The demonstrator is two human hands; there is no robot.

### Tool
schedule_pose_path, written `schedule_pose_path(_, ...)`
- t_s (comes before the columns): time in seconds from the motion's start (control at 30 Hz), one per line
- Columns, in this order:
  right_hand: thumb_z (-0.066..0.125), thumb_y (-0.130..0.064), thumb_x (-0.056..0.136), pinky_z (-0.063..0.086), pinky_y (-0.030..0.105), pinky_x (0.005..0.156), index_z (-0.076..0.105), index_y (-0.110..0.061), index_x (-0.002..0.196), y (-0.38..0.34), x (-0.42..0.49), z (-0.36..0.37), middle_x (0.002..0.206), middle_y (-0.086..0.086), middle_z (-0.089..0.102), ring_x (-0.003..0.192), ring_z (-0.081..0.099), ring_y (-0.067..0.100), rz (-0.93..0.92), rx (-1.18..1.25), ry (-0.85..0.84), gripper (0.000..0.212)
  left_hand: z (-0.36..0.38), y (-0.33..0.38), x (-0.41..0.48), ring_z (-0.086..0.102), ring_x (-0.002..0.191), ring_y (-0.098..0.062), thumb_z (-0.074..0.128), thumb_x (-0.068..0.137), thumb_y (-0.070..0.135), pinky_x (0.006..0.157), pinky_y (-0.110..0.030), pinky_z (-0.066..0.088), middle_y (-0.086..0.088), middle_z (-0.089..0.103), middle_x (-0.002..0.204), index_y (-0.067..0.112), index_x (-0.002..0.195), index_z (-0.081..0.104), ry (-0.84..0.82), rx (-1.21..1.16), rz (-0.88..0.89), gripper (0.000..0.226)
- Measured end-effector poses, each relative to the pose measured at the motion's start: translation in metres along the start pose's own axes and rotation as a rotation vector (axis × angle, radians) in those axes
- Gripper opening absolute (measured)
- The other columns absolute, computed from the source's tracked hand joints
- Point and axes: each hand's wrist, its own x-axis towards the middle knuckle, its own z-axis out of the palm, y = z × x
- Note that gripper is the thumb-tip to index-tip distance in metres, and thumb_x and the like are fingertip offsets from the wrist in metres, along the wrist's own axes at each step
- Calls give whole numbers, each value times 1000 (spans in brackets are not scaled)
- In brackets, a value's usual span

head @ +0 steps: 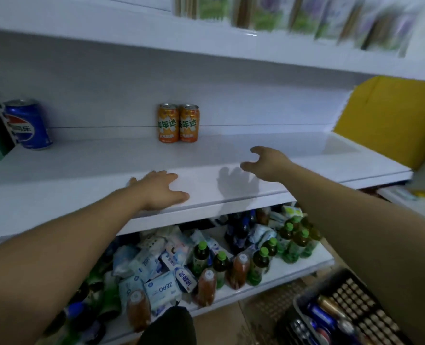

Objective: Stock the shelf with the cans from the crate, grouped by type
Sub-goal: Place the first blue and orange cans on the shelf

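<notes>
Two orange cans [178, 123] stand side by side at the back middle of the white shelf [82, 168]. A blue cola can [28, 124] stands alone at the shelf's far left. My left hand [161, 191] rests flat on the shelf's front edge, fingers straight, holding nothing. My right hand [268, 163] hovers above the shelf to the right of the orange cans, fingers loosely curled and empty. The dark crate [341, 312] sits at the bottom right with several cans lying in it.
A yellow cardboard box [390, 120] stands at the shelf's right end. The lower shelf [281, 270] holds green and brown bottles and tissue packs. Packets line the upper shelf [281, 18]. A green panel borders the far left.
</notes>
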Motion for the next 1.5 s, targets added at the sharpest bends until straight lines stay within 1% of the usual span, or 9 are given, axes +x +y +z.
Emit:
schedule_pose_path(0.13,52,-53,93,37,36,101,27,-17,152,53,-86,-32,154,6,35,132,42,29,123,0,59,73,7,103,-28,20,145,-21,53,84,64,117,-46,19,1,16,160,28,150,24,1,-66,303,81)
schedule_pose_path(0.33,53,-52,94,49,33,78,27,-19,151,129,-218,-57,145,8,45,113,56,29,383,-19,150,71,56,238,-97,34,138,-21,61,84,53,112,-35,31,-1,29,155,22,148,30,-111,-131,640,78)
schedule_pose_path(0.43,53,-53,93,43,36,97,30,-18,151,165,-271,-59,149,7,41,127,47,28,507,-32,162,71,90,277,-122,38,135,-21,62,84,52,109,-35,35,0,30,155,25,148,30,-215,-148,720,77)
schedule_pose_path(0.63,56,-52,90,39,38,104,32,-20,149,229,-336,-30,150,5,41,133,42,27,745,17,165,71,149,323,-143,38,135,-20,61,89,42,104,-28,33,-1,35,152,19,148,30,-387,-129,828,70)
schedule_pose_path(0.87,58,-47,91,42,37,100,33,-19,148,299,-367,38,147,7,44,129,47,27,943,153,90,68,221,356,-117,44,130,-21,65,83,46,103,-31,38,-2,40,149,22,147,33,-522,-10,822,75)
schedule_pose_path(1.0,58,-42,93,46,26,70,46,-17,138,354,-370,83,123,5,60,93,57,17,994,258,-11,53,275,383,-90,46,128,-21,64,85,44,100,-29,37,-4,41,148,24,147,33,-617,73,769,72)
schedule_pose_path(1.17,57,-43,93,45,30,76,48,-16,131,429,-357,150,115,8,62,89,54,19,1049,314,-145,48,356,415,-49,46,128,-21,65,85,40,102,-31,36,-4,43,146,21,144,37,-763,117,665,68)
schedule_pose_path(1.37,55,-43,94,50,33,83,41,-17,140,515,-320,258,120,10,58,96,59,21,1111,471,-286,55,461,443,8,35,137,-25,60,87,46,105,-33,34,-5,29,155,24,150,25,-850,201,598,75)
schedule_pose_path(1.5,56,-45,92,52,38,85,49,-16,130,555,-293,336,115,8,60,97,60,22,1083,576,-394,48,523,454,46,41,133,-26,59,88,44,103,-31,39,-9,29,155,25,151,22,-931,225,564,75)
